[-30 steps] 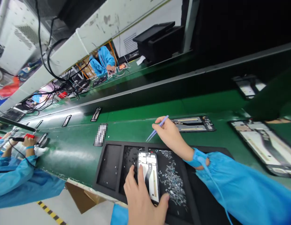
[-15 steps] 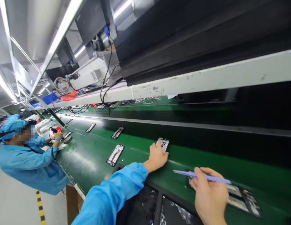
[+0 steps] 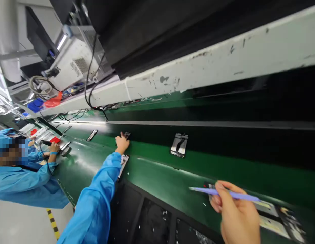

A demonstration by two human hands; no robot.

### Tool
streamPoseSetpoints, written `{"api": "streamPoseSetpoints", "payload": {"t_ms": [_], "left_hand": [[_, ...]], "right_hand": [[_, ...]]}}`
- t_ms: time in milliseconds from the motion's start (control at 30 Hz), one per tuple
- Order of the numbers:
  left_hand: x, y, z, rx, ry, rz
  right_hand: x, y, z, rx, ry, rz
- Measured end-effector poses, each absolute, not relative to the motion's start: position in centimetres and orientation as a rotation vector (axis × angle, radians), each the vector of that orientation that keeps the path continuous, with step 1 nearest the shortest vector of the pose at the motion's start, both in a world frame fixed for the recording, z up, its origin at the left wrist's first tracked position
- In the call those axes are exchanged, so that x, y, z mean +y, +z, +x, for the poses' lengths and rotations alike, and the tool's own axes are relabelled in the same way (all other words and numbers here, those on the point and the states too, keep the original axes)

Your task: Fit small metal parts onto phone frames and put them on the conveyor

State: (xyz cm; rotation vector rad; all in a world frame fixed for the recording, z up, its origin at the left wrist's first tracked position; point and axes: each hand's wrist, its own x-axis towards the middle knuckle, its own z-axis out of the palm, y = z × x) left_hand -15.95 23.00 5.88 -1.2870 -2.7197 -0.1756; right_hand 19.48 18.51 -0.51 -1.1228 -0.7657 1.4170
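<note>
A long workbench with a green belt [image 3: 172, 173] runs across the view at a steep tilt, below a scuffed white beam [image 3: 198, 71], with a white machine [image 3: 73, 64] and black cables [image 3: 92, 91] beyond it. At the far left sits a co-worker in a blue smock [image 3: 27, 183], whose hand [image 3: 54, 147] grips a black corded tool [image 3: 45, 143] near a red pad [image 3: 55, 139]. A black compartment tray [image 3: 144, 217] lies along the near edge of the belt. Phone frames lie spaced along the belt, among them a metal-backed phone frame [image 3: 179, 145] standing apart on the belt. The left hand [image 3: 122, 142], in a blue sleeve [image 3: 96, 193], stretches across the belt, its fingers on a small dark phone part [image 3: 127, 135]; whether they grasp it, I cannot tell. Just below that hand is a narrow phone frame [image 3: 123, 165]. The right hand [image 3: 236, 213] pinches lilac tweezers [image 3: 223, 193] between thumb and fingers, above a larger phone frame [image 3: 274, 217].
</note>
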Motion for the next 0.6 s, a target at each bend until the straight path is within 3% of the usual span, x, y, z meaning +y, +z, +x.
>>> {"api": "streamPoseSetpoints", "payload": {"t_ms": [167, 300, 600], "left_hand": [[22.0, 6.7, -19.2, -2.824, -0.204, -1.210], [19.6, 7.1, -15.8, -2.794, -0.325, -1.284], [-4.8, 0.4, 5.9, -2.568, -0.512, -1.577]], "right_hand": [[18.6, -1.4, 18.6, -0.839, 1.388, -1.158], [18.6, -2.3, 18.8, -0.967, 1.367, -1.173], [16.4, -0.9, 19.4, -1.175, 1.304, -1.181]]}}
